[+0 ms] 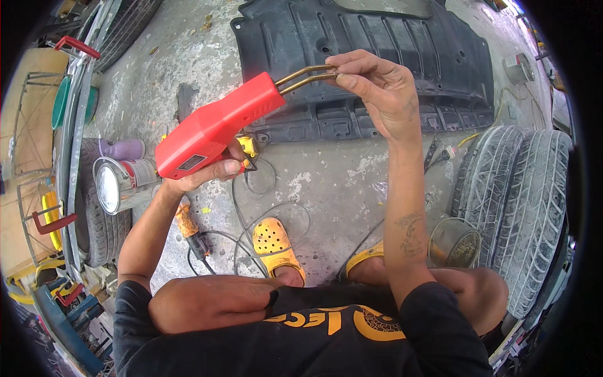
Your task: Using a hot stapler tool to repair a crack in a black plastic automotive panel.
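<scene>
Head view: the left hand (pixel 210 171) is closed around the grip of a red plastic gun-shaped tool (pixel 213 125), held up above the concrete floor (pixel 326 169). Two brass-coloured metal prongs (pixel 304 76) stick out of its front end, and the right hand (pixel 377 88) pinches their tips between thumb and fingertips. Beyond both hands lies a large black plastic car underbody panel (pixel 389 44). Left of the left hand sits an open metal can (pixel 122 182); right of the right forearm lie two worn tyres (pixel 521 195).

black tee (pixel 326 339) with yellow print, yellow perforated clogs (pixel 276 242), forearm tattoo (pixel 411 234).
</scene>
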`<control>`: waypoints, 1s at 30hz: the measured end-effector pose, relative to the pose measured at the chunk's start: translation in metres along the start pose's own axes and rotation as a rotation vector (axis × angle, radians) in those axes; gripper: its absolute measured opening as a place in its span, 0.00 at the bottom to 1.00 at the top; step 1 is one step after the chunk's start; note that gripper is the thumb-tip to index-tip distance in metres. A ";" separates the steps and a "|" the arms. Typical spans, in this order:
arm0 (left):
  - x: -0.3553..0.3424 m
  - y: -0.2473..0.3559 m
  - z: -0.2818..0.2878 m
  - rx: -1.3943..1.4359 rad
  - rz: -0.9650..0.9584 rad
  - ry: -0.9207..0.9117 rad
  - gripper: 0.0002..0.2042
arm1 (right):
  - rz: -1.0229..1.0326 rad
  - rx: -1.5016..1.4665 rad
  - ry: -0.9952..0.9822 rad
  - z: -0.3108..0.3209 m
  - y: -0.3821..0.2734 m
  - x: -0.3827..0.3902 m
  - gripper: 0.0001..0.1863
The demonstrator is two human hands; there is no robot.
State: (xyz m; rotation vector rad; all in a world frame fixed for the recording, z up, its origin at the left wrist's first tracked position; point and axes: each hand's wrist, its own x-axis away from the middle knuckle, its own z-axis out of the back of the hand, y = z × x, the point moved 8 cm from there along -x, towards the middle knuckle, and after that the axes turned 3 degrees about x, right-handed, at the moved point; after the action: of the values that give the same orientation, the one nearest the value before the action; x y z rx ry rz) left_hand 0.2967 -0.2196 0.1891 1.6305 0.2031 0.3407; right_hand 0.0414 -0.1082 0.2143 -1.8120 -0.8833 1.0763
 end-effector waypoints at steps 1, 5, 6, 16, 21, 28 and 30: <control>0.000 0.000 0.000 0.031 -0.004 0.000 0.07 | 0.004 -0.012 -0.013 0.000 -0.001 0.000 0.07; -0.001 0.003 -0.005 0.081 0.004 -0.069 0.08 | 0.033 -0.015 -0.042 -0.004 -0.006 0.000 0.07; -0.002 0.004 -0.004 0.059 -0.009 -0.062 0.07 | 0.034 -0.014 -0.040 -0.003 -0.008 0.000 0.07; 0.002 0.000 0.001 -0.216 0.002 -0.034 0.07 | 0.033 0.140 -0.035 -0.006 -0.023 -0.001 0.06; 0.001 0.001 -0.001 -0.210 -0.008 -0.025 0.07 | 0.066 0.160 -0.011 -0.008 -0.027 -0.002 0.06; -0.003 0.004 -0.006 -0.167 -0.141 -0.062 0.08 | 0.069 -0.040 0.024 -0.013 -0.030 0.001 0.07; -0.001 0.001 -0.007 -0.068 -0.121 -0.056 0.08 | 0.075 -0.114 0.026 -0.018 -0.028 0.001 0.08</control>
State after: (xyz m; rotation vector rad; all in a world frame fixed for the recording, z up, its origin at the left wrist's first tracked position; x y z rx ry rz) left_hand 0.2934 -0.2139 0.1906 1.5514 0.2441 0.2078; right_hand 0.0538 -0.1018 0.2440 -1.9634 -0.8826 1.0652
